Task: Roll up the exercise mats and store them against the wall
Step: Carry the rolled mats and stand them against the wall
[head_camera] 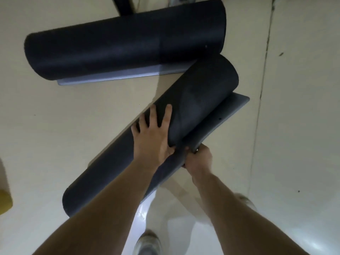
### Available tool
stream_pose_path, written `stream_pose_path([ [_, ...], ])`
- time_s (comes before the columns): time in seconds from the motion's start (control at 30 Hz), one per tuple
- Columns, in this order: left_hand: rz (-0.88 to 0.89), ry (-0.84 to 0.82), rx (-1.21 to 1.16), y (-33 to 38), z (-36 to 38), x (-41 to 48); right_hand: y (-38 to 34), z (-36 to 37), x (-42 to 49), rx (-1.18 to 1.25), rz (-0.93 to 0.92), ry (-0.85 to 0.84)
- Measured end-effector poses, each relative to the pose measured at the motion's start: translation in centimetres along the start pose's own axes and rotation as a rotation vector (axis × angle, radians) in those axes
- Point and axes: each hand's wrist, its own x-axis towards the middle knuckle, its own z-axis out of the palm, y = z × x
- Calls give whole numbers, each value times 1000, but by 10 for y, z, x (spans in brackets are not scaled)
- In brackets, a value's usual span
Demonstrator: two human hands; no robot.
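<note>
Down by the shoes (pixel 147 243), on the pale tiled floor (pixel 55 126), both bare arms reach forward to the near mat (pixel 202 92), a dark roll lying on the floor. The left hand (pixel 152 133) lies flat on top of the roll with fingers straight and spread, probably to press the coil down so it cannot spring open. The right hand (pixel 197 159) is curled tightly around the edge of the loose end (pixel 226 115), the grey flap that sticks out along the roll's right side, likely pulling it snug so the last turn can be wrapped in. This mat's long axis runs on a diagonal, from low on the left close to the person up to the right and away. Beyond it lies the far mat (pixel 119 45), already rolled, its length running almost straight across from left to right with the right end a little farther off, and a thin grey flap showing under its near side. The two rolls' right ends come very close; I cannot tell whether they touch.
</note>
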Motion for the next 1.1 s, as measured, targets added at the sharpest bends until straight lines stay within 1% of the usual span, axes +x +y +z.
stream_pose_path([
  [0.1, -10, -42, -49, 8, -1, -4, -15, -10, -13, -60, -11, 98],
  [0.17, -19, -49, -26, 16, 0, -9, -18, -10, -17, -91, -22, 123],
  [0.2, -18, -32, -12, 18, 2, -11, -18, -10, -19, -62, -34, 122],
  [0.23, -11, -2, -25, 14, 4, -12, -17, -9, -24, 30, -41, 98],
  [0.27, -7, 26, -104, 5, 2, -10, -15, -6, -31, 183, -24, 45],
  [0.33, -64, 31, -438, -21, -5, 1, -11, 1, -48, 511, 75, -147],
  [0.37, -130, -6, -604, -39, -6, 10, -9, 7, -55, 592, 106, -242],
  [0.4, -210, -77, -691, -55, -6, 19, -9, 14, -60, 620, 87, -302],
  [0.43, -284, -188, -675, -67, -7, 26, -10, 23, -62, 601, 32, -315],
  [0.5, -400, -398, -670, -77, -9, 25, -18, 40, -62, 536, -60, -268],
  [0.53, -429, -447, -734, -75, -9, 17, -25, 45, -64, 503, -63, -238],
  [0.57, -433, -446, -807, -73, -10, 6, -31, 46, -66, 457, -64, -220],
  [0.63, -434, -396, -883, -71, -19, -17, -36, 43, -77, 347, -125, -195],
  [0.73, -480, -379, -1047, -85, -44, -66, -39, 33, -111, 170, -293, -171],
  [0.8, -535, -359, -1167, -102, -67, -110, -50, 30, -143, 75, -371, -230],
  [0.87, -625, -296, -1273, -122, -91, -159, -69, 37, -182, -35, -390, -316],
  [1.0, -828, -17, -1512, -163, -135, -256, -106, 74, -270, -224, -446, -451],
  [1.1, -1011, 225, -1672, -202, -170, -334, -121, 119, -352, -367, -511, -643],
])
